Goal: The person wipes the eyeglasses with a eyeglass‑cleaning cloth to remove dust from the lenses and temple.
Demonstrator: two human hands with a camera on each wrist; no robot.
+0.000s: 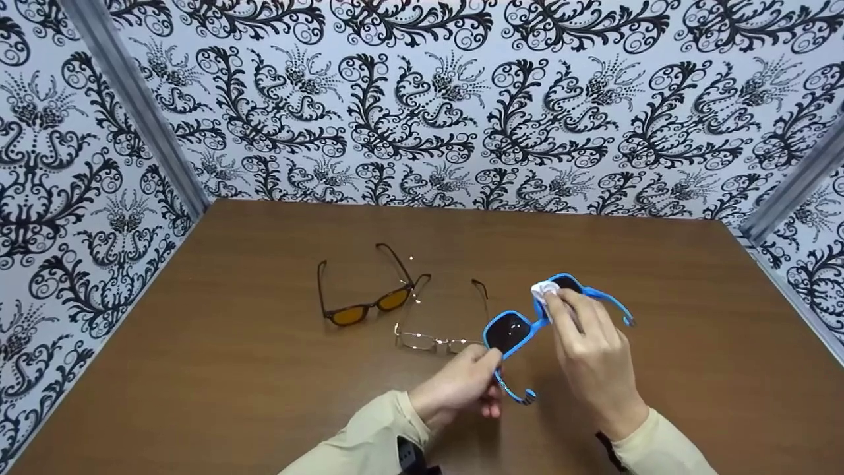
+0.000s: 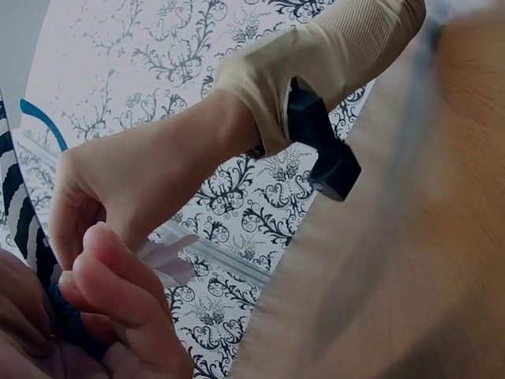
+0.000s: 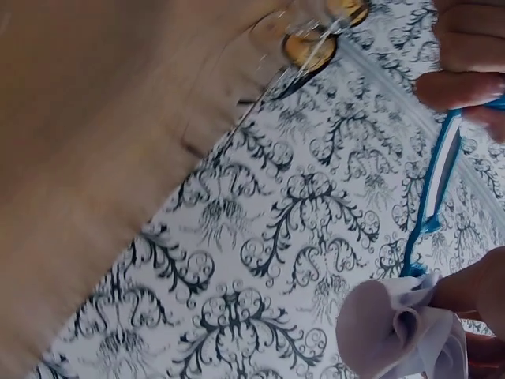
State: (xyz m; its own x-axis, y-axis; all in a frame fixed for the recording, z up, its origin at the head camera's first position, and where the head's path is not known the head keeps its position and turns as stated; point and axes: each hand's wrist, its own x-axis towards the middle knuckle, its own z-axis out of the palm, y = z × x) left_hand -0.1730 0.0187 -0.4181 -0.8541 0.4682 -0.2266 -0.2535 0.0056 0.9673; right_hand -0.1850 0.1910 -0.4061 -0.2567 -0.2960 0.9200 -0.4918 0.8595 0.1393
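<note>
Blue-framed sunglasses (image 1: 508,332) with dark lenses are held up above the table, their temples unfolded. My left hand (image 1: 461,382) pinches them at the left end of the frame, by the hinge. My right hand (image 1: 593,343) grips a crumpled white cloth (image 1: 544,290) against the lens at the other end, partly hiding that lens. In the right wrist view the bunched cloth (image 3: 402,328) shows between the right fingers, close to the blue frame (image 3: 438,178). The left wrist view shows the right hand (image 2: 118,189) just behind the left fingers (image 2: 118,292).
Brown-tinted glasses (image 1: 369,307) with a dark frame lie unfolded on the wooden table (image 1: 231,369). Clear glasses with a thin metal frame (image 1: 419,341) stand close beside them, partly behind the left hand. Patterned black-and-white walls (image 1: 422,119) border the table at the back and sides.
</note>
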